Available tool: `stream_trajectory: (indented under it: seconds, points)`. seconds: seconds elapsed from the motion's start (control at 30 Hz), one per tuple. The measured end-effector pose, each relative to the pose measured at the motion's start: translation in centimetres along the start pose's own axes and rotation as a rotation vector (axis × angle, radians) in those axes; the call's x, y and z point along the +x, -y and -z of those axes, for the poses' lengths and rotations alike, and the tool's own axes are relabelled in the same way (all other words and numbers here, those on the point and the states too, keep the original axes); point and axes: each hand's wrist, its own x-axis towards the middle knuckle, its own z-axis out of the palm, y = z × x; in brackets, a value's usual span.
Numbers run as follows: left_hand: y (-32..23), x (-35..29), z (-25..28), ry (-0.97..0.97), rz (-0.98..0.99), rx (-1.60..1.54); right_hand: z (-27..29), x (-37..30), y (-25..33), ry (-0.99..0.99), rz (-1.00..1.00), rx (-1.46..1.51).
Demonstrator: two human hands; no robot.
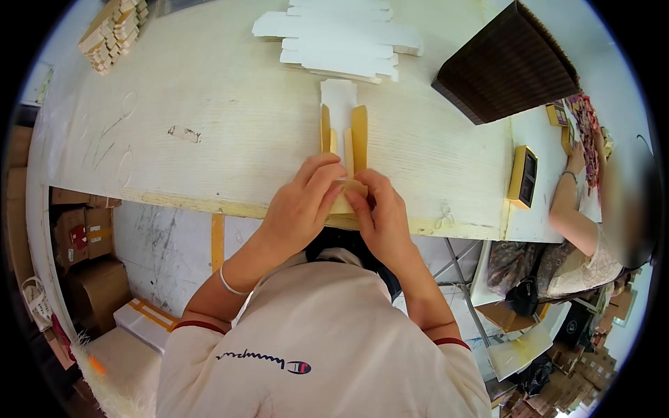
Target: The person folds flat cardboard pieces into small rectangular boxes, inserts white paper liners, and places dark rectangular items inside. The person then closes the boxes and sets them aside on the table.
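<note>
We see flat box blank point(341, 132), white outside, yellow-tan inside, lying lengthwise on table near front edge. Two long side flaps stand upright; white end tab points away. Near end, small flap folded up, pinched under our fingers.

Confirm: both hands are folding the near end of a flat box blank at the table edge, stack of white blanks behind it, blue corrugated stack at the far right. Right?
Not quite. The head view shows the corrugated stack is dark brown, not blue. The rest holds: left hand and right hand fold the near end of the box blank at the table edge, with the white blanks behind it.
</note>
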Motion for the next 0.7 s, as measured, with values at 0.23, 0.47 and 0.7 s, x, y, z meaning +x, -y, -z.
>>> stream_trajectory:
  seconds: [0.23,0.47,0.7]
  points:
    - [0.4,0.0,1.0,0.111,-0.157,0.142,0.6,-1.1,-0.3,-0.053,0.412,-0.437]
    - [1.4,-0.9,1.6,0.248,-0.210,0.304,0.0,0.0,0.2,0.123,0.446,-0.521]
    - [0.6,2.4,4.9,0.579,-0.013,0.147,-0.2,0.3,1.3,0.186,0.358,-0.324]
